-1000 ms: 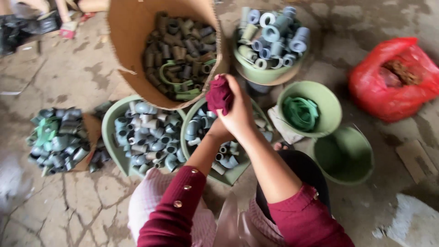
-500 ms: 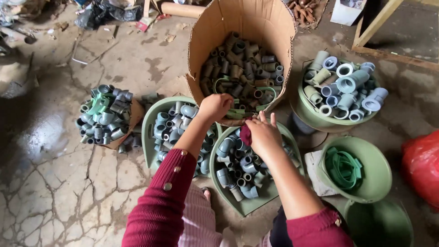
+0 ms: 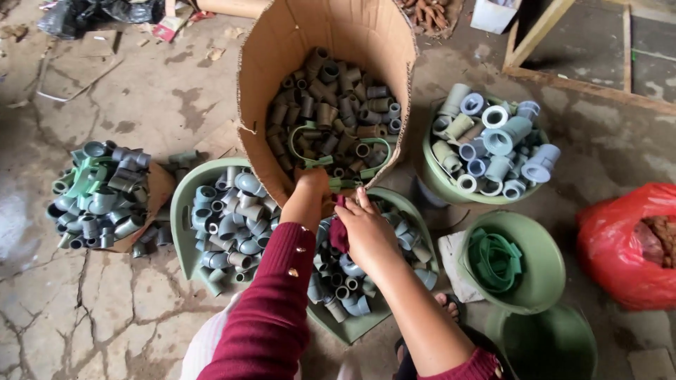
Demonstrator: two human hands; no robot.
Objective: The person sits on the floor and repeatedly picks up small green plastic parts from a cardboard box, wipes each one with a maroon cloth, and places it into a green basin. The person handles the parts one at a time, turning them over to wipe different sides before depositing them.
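Left hand (image 3: 310, 193) grips the cardboard box (image 3: 282, 105) rim; right hand (image 3: 366, 229) clenched on a dark red cloth (image 3: 340, 232) — steady the box, pull fittings (image 3: 331, 112) from just beyond the fingers.

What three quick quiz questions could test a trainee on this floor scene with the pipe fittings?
1. True or false: the cardboard box holding dark fittings is tipped toward the person.
2. What does the right hand hold?
3. Which tub holds green straps: A, the one beside the red bag; B, the one under the left hand?

Key
1. True.
2. A dark red cloth.
3. A, the round green tub.
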